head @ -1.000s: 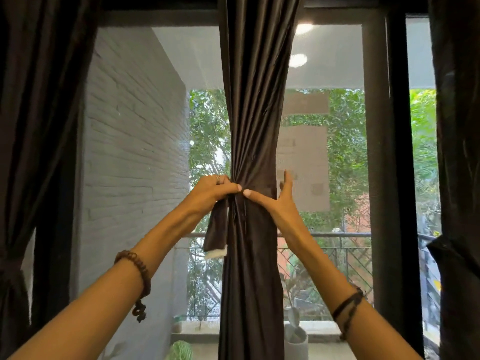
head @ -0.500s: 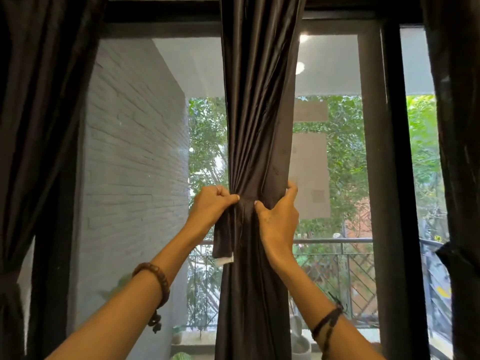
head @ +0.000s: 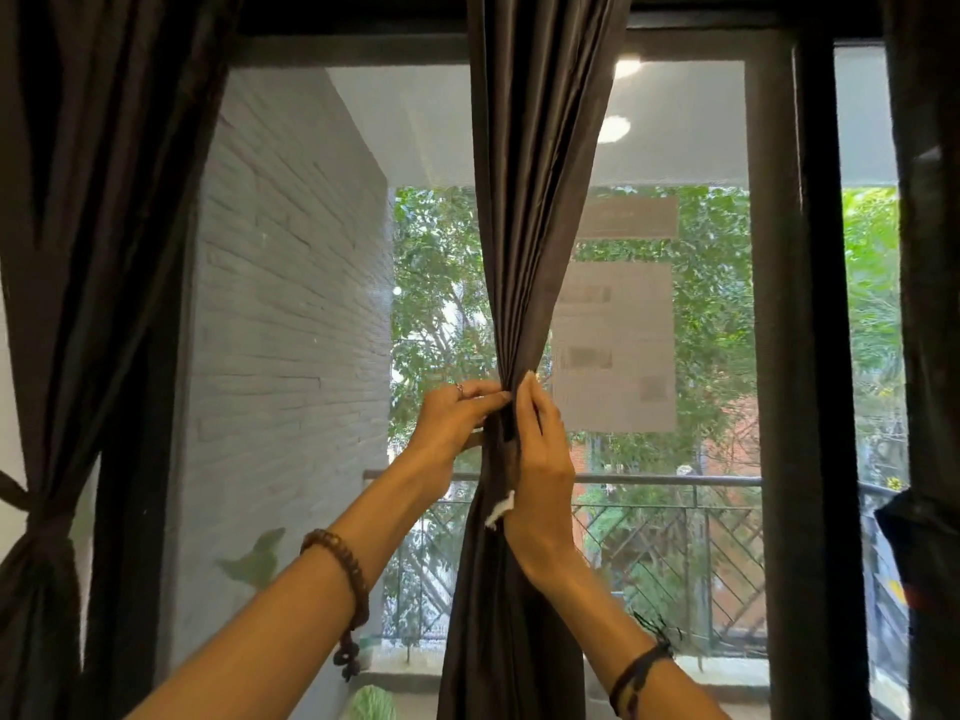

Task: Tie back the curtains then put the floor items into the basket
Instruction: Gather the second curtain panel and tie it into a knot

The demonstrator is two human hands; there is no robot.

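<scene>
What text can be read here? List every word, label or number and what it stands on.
None can be read.
Paper sheets on the window glass: print too blurred to read.
White tag by the middle curtain, beside the right hand: no print visible.

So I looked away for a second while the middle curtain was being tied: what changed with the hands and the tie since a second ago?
The right hand, which had its fingers spread against the gathered dark grey middle curtain, has turned edge-on and curled round the bundle. The dark fabric tie-back strip with the white tag now lies across the front, under that hand. The left hand keeps its pinching grip at the same spot.
</scene>
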